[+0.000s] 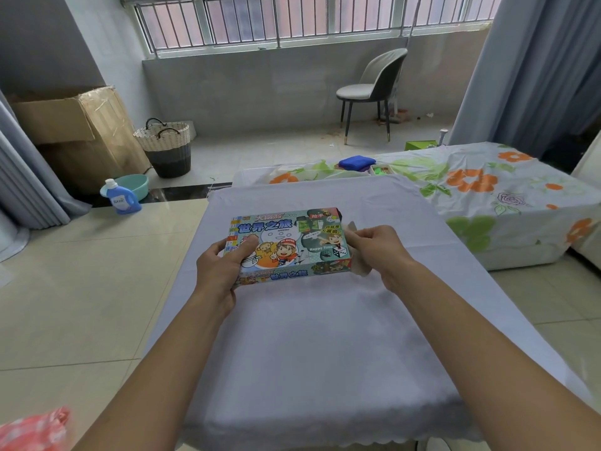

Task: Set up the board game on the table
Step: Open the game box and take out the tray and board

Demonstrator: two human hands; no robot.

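A colourful board game box (292,236) with cartoon figures and dice on its lid is held a little above the table (312,336), which is covered by a pale lilac cloth. My left hand (221,262) grips the box's left end, thumb on top of the lid. My right hand (377,249) pinches the opened end flap at the box's right end. The box lies flat with its lid facing up. Its contents are hidden.
A floral-covered surface (487,190) stands beyond and to the right, with a blue cloth (356,162) on it. On the floor to the left are a detergent bottle (123,196), a basin, a woven basket (167,148) and a cardboard box. A chair (374,89) stands by the window.
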